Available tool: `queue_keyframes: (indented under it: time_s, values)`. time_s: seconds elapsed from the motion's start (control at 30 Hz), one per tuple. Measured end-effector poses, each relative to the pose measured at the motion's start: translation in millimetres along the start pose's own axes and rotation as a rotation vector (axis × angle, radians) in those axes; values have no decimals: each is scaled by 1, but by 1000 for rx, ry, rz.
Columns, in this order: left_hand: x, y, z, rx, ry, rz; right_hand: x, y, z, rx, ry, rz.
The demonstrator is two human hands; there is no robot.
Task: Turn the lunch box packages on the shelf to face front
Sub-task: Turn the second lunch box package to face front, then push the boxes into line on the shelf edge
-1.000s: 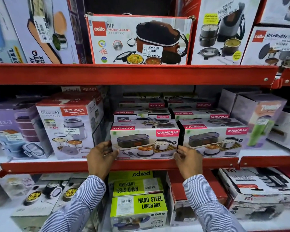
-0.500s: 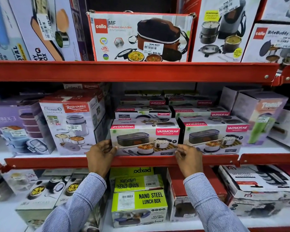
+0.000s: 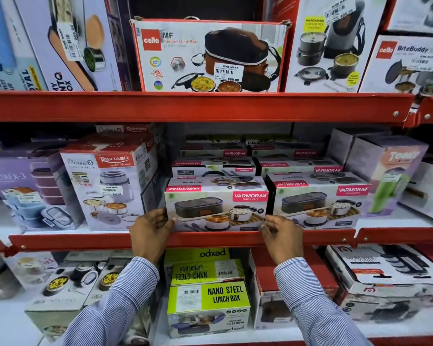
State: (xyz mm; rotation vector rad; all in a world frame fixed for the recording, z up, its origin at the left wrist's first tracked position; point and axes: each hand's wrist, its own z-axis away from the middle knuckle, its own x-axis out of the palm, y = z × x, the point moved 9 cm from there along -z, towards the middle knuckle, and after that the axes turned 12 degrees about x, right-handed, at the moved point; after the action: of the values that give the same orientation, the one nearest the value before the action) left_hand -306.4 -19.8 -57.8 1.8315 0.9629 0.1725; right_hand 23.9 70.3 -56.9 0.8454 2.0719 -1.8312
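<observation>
Now both hands grip one Varmora lunch box package (image 3: 216,208) at the near edge of the middle shelf (image 3: 85,239). Left hand (image 3: 151,233) clasps its lower left corner, right hand (image 3: 283,239) its lower right corner. Printed front faces outward. A second Varmora package (image 3: 318,203) sits just beside it on the right, a Rishabh box (image 3: 105,186) to the left.

Rear Varmora boxes (image 3: 214,152) mostly hidden; far-left pkg (image 3: 0,51) cropped.
</observation>
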Motion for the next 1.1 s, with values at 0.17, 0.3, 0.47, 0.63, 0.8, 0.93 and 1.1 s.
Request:
queue_keyframes:
  time_s: [0.17,0.3,0.47,0.63,0.8,0.93,1.1]
  values:
    - [0,0,0,-5,3,-1,-2,-2,3,-17,18,-11]
    - [-17,6,13,59,169,0,-17,1,8,-31,56,-52]
    - [-13,66,41,390,296,12,-60,14,15,-54,140,-166]
    - [78,122,74,427,81,110,-121,60,-9,-51,251,-243]
    - [155,139,93,308,10,51,-163,102,-47,-46,257,-284]
    - [185,148,102,270,31,-64,-184,129,-73,-37,205,-335]
    - [210,149,110,201,19,-113,-190,148,-101,-5,126,-348]
